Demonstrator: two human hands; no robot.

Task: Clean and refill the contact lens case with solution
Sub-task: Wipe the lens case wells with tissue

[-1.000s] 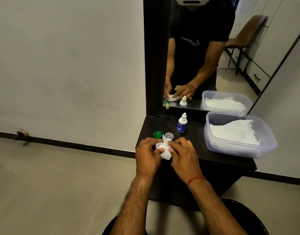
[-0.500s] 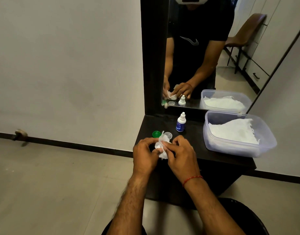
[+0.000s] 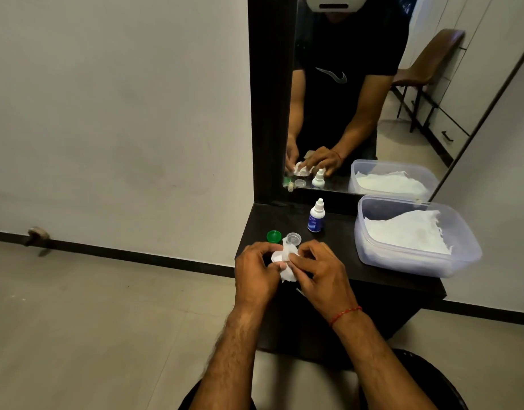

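White tissue (image 3: 288, 274) stays pinched in the curled fingers of my right hand (image 3: 317, 271), still pressed into the lens case (image 3: 277, 257) that my left hand (image 3: 255, 273) grips above the shelf (image 3: 339, 247) front edge. The green cap (image 3: 274, 236) and clear cap (image 3: 293, 239) haven't moved.

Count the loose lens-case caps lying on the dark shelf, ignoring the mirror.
2: a green cap near the left edge of the shelf, a clear cap just right of it. The tissue could hide another.

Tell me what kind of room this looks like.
Likely a dressing corner in a home: a tall mirror over a small dark shelf, a solution bottle and a tub of tissues on it, a chair reflected behind.
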